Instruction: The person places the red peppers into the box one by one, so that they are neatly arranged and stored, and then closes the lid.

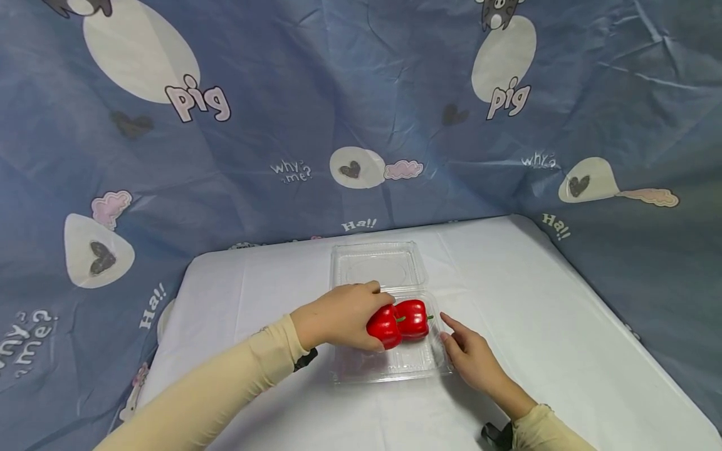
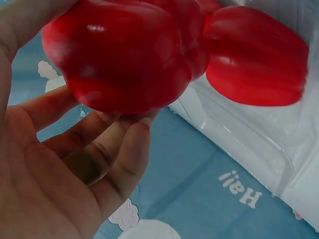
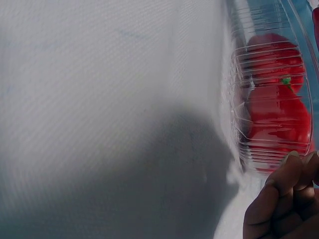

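Note:
In the head view, my left hand (image 1: 346, 315) grips a red bell pepper (image 1: 383, 327) over the base of a clear plastic clamshell box (image 1: 389, 377). The left wrist view shows the thumb and fingers around this large glossy pepper (image 2: 124, 55). Beside it, a second red bell pepper (image 1: 413, 318) with a green stem lies in the box. My right hand (image 1: 474, 358) is at the box's right side, forefinger extended and thumb at the rim. Through the ribbed wall, the right wrist view shows red pepper surfaces (image 3: 276, 112) and a green stem (image 3: 285, 81).
The open lid (image 1: 375, 263) of the box lies flat toward the back. A white cloth (image 1: 536, 300) covers the table. Blue printed fabric (image 1: 259, 125) hangs behind it and along the sides.

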The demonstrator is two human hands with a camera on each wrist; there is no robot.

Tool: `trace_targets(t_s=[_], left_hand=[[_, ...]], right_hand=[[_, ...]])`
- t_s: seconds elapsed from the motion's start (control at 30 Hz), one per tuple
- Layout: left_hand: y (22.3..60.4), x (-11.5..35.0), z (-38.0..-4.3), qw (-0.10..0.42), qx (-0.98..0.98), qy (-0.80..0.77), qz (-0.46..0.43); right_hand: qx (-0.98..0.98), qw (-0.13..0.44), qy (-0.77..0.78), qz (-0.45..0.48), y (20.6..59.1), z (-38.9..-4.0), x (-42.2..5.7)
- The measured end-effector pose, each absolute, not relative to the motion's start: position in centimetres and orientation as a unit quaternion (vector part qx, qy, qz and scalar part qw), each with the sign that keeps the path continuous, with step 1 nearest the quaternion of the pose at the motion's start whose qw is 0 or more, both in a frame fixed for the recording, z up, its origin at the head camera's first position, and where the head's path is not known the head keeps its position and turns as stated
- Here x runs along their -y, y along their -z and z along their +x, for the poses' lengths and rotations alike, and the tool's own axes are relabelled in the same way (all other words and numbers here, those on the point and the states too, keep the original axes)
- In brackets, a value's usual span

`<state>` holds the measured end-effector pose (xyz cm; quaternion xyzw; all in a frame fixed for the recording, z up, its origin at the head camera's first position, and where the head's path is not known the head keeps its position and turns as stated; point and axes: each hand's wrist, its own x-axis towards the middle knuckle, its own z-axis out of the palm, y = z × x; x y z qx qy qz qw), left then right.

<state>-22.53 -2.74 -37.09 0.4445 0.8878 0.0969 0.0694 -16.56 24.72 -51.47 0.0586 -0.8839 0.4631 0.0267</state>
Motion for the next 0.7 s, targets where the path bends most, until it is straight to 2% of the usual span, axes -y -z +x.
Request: trace_targets(t_s=[0.7], left_hand=[[39.8, -1.2, -21.8, 0.074, -0.889, -0.053, 0.449]], right_hand=[[0.885, 0.025, -0.463, 0.05, 51.7, -16.6, -24.8]])
